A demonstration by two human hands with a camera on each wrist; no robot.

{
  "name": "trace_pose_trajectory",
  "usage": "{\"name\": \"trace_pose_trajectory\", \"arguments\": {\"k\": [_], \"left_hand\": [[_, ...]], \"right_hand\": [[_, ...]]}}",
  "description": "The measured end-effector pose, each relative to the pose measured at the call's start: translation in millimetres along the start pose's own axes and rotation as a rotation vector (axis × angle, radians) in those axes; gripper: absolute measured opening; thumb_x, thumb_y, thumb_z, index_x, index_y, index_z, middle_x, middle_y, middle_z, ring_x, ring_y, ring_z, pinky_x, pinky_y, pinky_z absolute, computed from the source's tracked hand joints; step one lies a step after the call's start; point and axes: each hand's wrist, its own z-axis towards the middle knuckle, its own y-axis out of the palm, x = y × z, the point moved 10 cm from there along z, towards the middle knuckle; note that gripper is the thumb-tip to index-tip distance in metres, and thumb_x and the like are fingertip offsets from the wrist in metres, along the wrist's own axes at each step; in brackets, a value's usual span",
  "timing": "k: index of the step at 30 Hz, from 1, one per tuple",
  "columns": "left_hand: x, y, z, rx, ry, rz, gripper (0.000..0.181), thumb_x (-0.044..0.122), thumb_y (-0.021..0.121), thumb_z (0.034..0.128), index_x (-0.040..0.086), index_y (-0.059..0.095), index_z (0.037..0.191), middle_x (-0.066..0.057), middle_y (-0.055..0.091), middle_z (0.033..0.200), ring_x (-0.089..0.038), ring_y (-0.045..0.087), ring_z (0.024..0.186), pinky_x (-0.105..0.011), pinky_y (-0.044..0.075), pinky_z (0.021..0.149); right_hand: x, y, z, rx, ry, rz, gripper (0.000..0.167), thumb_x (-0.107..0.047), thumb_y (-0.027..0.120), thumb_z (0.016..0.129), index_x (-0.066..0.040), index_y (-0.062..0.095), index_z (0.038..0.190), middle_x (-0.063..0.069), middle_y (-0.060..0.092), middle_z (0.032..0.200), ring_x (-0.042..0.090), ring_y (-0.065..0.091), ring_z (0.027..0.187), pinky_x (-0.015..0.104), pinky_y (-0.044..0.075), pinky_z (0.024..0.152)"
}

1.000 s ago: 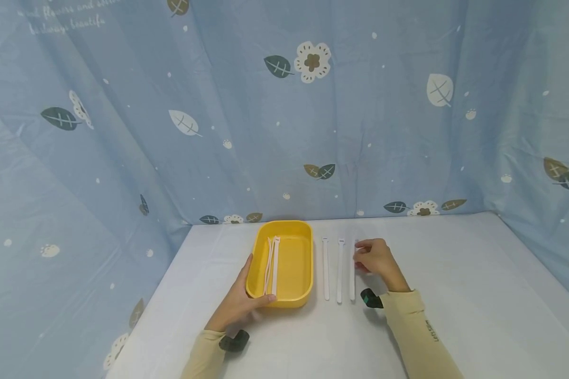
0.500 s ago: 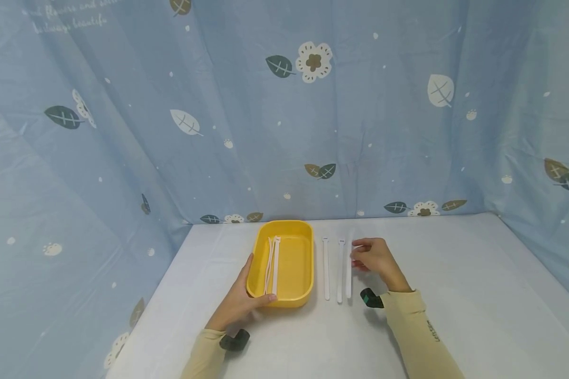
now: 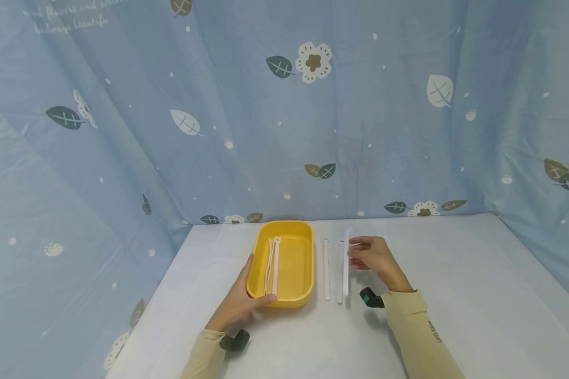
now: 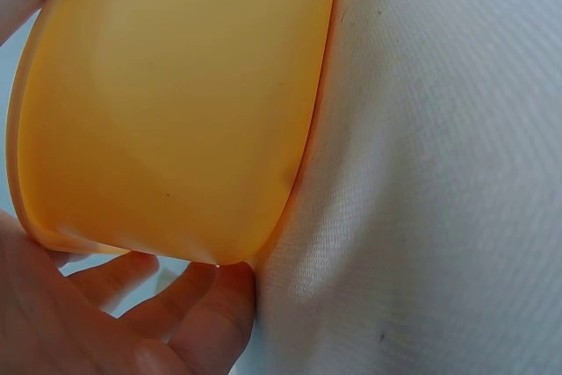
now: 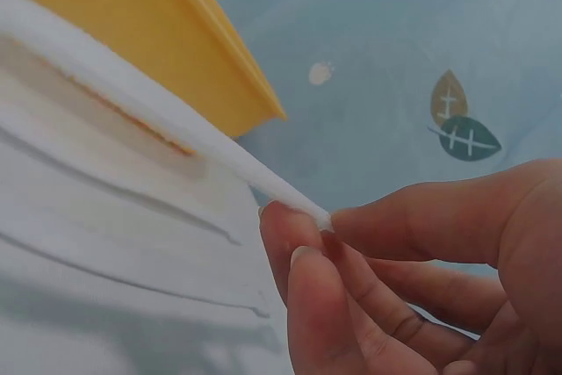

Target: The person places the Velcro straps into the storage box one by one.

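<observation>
Yep, white strap (image 3: 345,271) pinched in my right hand (image 3: 373,257), yellow tray (image 3: 295,269) clamped in my left hand (image 3: 239,301).

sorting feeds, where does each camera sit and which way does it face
Head: on the head, looking forward and down at the yellow tray; left hand, right hand, sleeves show.
Left wrist: worn there, faces the tray; left hand shows.
Right wrist: worn there, faces the held strip; right hand shows.
Head and right wrist share the strip.

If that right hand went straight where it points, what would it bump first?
Likely the yellow tray, with the right hand passing over two flat straps; its height is unclear, so it might brush those first.
</observation>
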Motion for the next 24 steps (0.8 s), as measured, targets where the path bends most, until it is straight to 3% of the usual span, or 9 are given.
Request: {"name": "trace_pose_trajectory", "arguments": {"k": [24], "left_hand": [[-0.3, 0.2, 2.0, -0.018, -0.003, -0.006, 0.127, 0.040, 0.090, 0.0783, 0.024, 0.002, 0.168, -0.001, 0.008, 0.176, -0.029, 0.017, 0.162, -0.059, 0.016, 0.130]], "right_hand": [[-23, 9, -7.9, -0.008, -0.037, 0.089, 0.044, -0.006, 0.067, 0.097, 0.007, 0.058, 0.138, 0.011, 0.070, 0.103, 0.011, 0.073, 0.073, 0.023, 0.062, 0.065]]}}
